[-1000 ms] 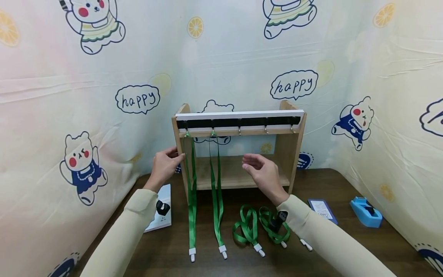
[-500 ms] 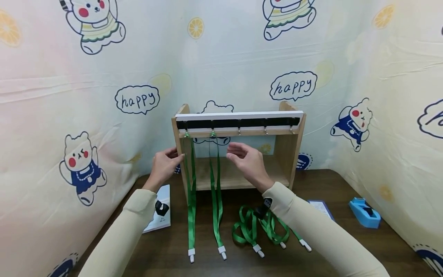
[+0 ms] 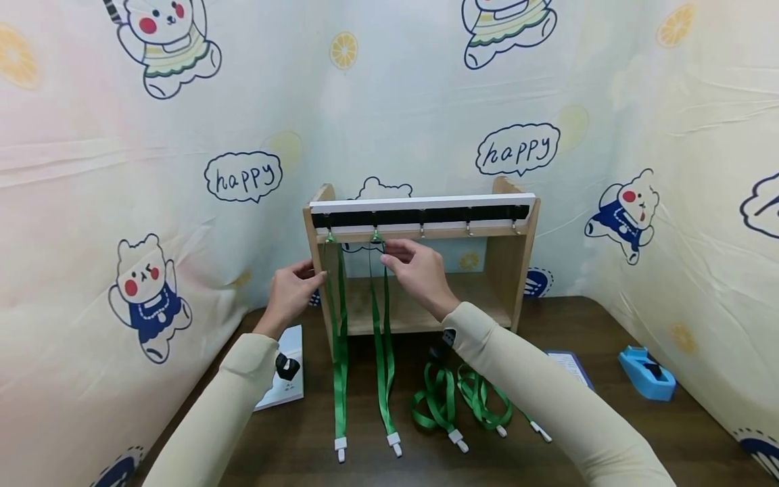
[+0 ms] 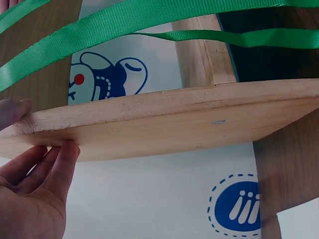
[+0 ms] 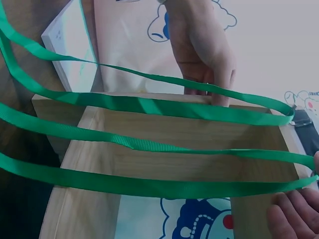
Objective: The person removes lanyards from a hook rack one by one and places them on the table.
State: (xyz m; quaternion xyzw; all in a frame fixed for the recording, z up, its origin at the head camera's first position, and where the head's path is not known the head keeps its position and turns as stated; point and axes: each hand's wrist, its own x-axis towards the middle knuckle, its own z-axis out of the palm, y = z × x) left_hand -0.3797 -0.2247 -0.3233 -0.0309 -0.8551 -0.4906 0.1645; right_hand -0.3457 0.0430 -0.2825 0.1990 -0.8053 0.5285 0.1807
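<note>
My left hand (image 3: pixel 292 291) grips the left side panel (image 4: pixel 164 122) of a wooden rack, thumb on one face and fingers on the other. A green lanyard (image 3: pixel 339 352) hangs from the leftmost hook beside it. From the second hook hangs another green lanyard (image 3: pixel 380 338), its white clip (image 3: pixel 394 443) low in front. My right hand (image 3: pixel 420 274) is at the top of this second lanyard, just below its hook. In the right wrist view, the fingers (image 5: pixel 294 211) and thumb lie on either side of the strap's upper loop, with a gap between them.
Three hooks on the black strip (image 3: pixel 444 215) hold nothing. Coiled green lanyards (image 3: pixel 435 399) lie on the dark table (image 3: pixel 280 453) under my right forearm. A blue tape dispenser (image 3: pixel 646 375) and blue-edged card (image 3: pixel 569 365) are at right; a white box (image 3: pixel 289 365) is at left.
My right hand has moved left and slightly up, from the middle of the rack to the second lanyard's top. My left hand has stayed on the side panel.
</note>
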